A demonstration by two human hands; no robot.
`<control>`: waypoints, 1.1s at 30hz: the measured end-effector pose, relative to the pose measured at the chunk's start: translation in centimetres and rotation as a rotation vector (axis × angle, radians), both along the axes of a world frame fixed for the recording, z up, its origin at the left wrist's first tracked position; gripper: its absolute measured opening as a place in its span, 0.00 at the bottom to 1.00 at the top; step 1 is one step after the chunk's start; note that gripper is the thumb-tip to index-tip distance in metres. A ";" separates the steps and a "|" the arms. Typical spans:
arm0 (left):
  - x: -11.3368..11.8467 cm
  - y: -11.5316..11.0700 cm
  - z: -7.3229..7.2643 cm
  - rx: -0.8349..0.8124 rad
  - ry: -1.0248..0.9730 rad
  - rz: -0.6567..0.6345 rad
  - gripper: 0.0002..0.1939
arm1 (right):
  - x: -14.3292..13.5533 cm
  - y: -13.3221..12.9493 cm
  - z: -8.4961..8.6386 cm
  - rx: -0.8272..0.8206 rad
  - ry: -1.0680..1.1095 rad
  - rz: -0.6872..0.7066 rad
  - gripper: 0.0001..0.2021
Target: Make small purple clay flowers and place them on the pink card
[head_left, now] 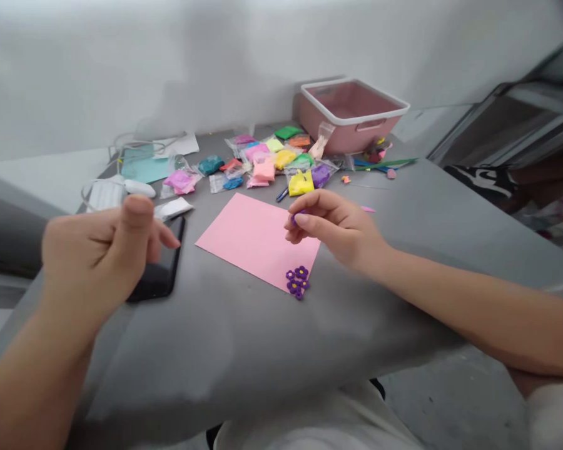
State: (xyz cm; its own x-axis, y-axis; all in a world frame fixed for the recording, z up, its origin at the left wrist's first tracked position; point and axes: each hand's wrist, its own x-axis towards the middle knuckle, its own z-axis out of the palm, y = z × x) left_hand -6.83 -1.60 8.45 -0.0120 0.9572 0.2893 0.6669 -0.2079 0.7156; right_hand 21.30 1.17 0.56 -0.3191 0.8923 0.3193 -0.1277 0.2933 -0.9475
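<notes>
Above the right part of a sheet of pink paper (244, 234), my right hand (340, 228) pinches a small piece of purple clay (296, 217) between thumb and fingertips. Several small purple clay flowers (298, 282), some with yellow or pale centres, cluster at the paper's near right corner. My left hand (107, 250) is raised at the left, thumb up and apart from the loosely bent fingers. Nothing shows in it, though some of its fingers are hidden. Partly behind that hand, a black phone (157, 281) lies on the table.
Small bags of coloured clay (263, 164) spread along the back of the grey table (225, 350). A pink bin (340, 125) with a white rim stands against the wall. A pen (282, 194), a white mouse (139, 188), cables and a teal sheet (145, 164) lie around them.
</notes>
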 end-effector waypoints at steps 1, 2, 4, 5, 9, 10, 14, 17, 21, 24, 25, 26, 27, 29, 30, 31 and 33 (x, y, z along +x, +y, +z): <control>-0.6 0.2 -0.1 0.033 0.268 0.066 0.25 | -0.1 0.1 0.0 -0.048 0.018 -0.004 0.10; -1.2 0.4 -0.3 -0.052 0.558 0.101 0.22 | -0.1 0.2 0.0 -0.092 0.029 -0.012 0.12; -2.1 0.9 -1.3 -0.297 0.965 0.203 0.34 | -0.3 0.2 0.2 -0.153 0.040 -0.021 0.16; -2.6 1.1 -1.9 -0.442 1.035 0.253 0.42 | -0.4 0.1 0.2 -0.169 0.045 -0.021 0.17; -4.4 1.6 -3.9 -0.623 0.922 0.279 0.54 | -0.6 -0.2 0.5 -0.178 0.051 0.000 0.18; -4.7 1.6 -4.2 -0.604 0.857 0.305 0.54 | -0.6 -0.2 0.5 -0.179 0.052 0.000 0.18; -5.3 1.2 -4.4 -0.534 0.616 0.374 0.49 | -0.5 -0.1 0.6 -0.186 0.054 -0.021 0.17; -5.5 0.8 -3.9 -0.606 0.342 0.341 0.36 | -0.4 0.0 0.6 -0.189 0.050 -0.022 0.17; -6.2 0.0 -3.1 -0.598 -0.318 0.457 0.16 | -0.4 0.1 0.7 -0.202 0.058 -0.015 0.18; -6.1 -0.7 -2.2 -0.446 -0.580 0.556 0.09 | -0.5 0.1 0.7 -0.209 0.058 -0.013 0.18; -5.9 -0.8 -1.9 -0.370 -0.699 0.572 0.09 | -0.5 0.1 0.7 -0.210 0.056 -0.011 0.18; -5.5 -0.9 -1.5 -0.334 -0.794 0.512 0.11 | -0.5 0.1 0.7 -0.210 0.054 -0.010 0.18; -5.1 -1.0 -1.2 -0.286 -0.843 0.463 0.13 | -0.5 0.1 0.8 -0.209 0.054 -0.010 0.18; -4.2 -0.8 -0.9 -0.316 -0.902 0.314 0.18 | -0.5 0.2 0.8 -0.206 0.058 -0.011 0.18; -3.8 -0.7 -0.9 -0.313 -0.914 0.265 0.19 | -0.4 0.2 0.8 -0.203 0.063 -0.012 0.18; -3.4 -0.4 -1.0 -0.314 -0.924 0.226 0.18 | -0.4 0.3 0.8 -0.200 0.067 -0.012 0.18; -2.9 0.1 -1.4 -0.329 -0.947 0.171 0.23 | -0.3 0.3 0.9 -0.193 0.072 -0.012 0.17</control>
